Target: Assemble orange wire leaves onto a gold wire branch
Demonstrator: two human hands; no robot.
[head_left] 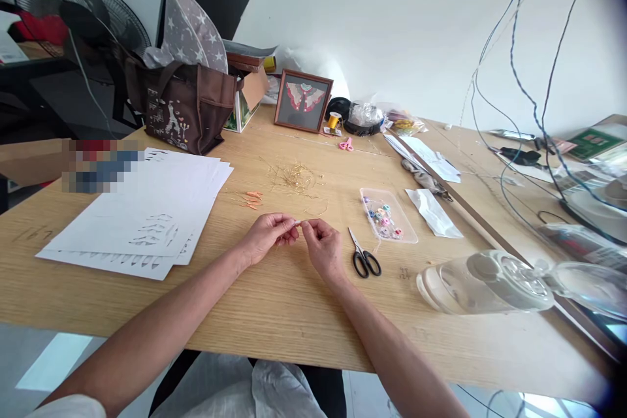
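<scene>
Above the middle of the table, my left hand [268, 235] and my right hand [323, 245] meet fingertip to fingertip, both pinched closed. Between them sits something tiny and pale, too small to name. Just beyond my hands lies a loose tangle of thin gold wire [296, 176]. Several small orange pieces with wire ends [251, 200] rest to its left. Black-handled scissors [363, 257] lie to the right of my right hand, blades partly apart. Past them is a clear plastic tray [409, 234] of small colored thread spools [385, 217].
Paper sheets with small drawings [132, 209] cover the left side. A clear bottle [460, 284] lies at the right. At the back are a brown bag [183, 108], a framed winged piece [304, 101], a yellow spool [334, 121] and pink scissors [346, 144]. Cables [514, 78] hang at right.
</scene>
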